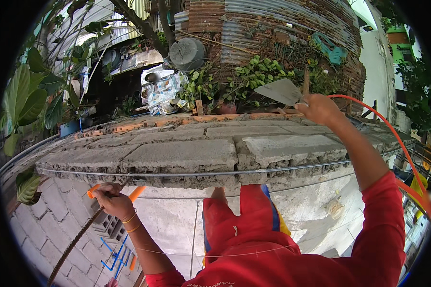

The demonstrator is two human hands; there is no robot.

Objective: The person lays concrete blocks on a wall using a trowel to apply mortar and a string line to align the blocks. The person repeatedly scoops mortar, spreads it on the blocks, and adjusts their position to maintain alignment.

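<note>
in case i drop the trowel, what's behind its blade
Past the edges of the trowel blade, held out in the right hand, green leaves show. The blade covers whatever lies directly behind it.

A metal rod (201, 174) runs along the near edge of the block wall (177, 155). The left hand (114, 200) is near that edge, toward the left; the right hand (320, 109), holding a trowel (278, 91), is over the far edge, right of the middle. Beyond, leafy plants (261, 74) lie right of a bucket (187, 54).
</note>
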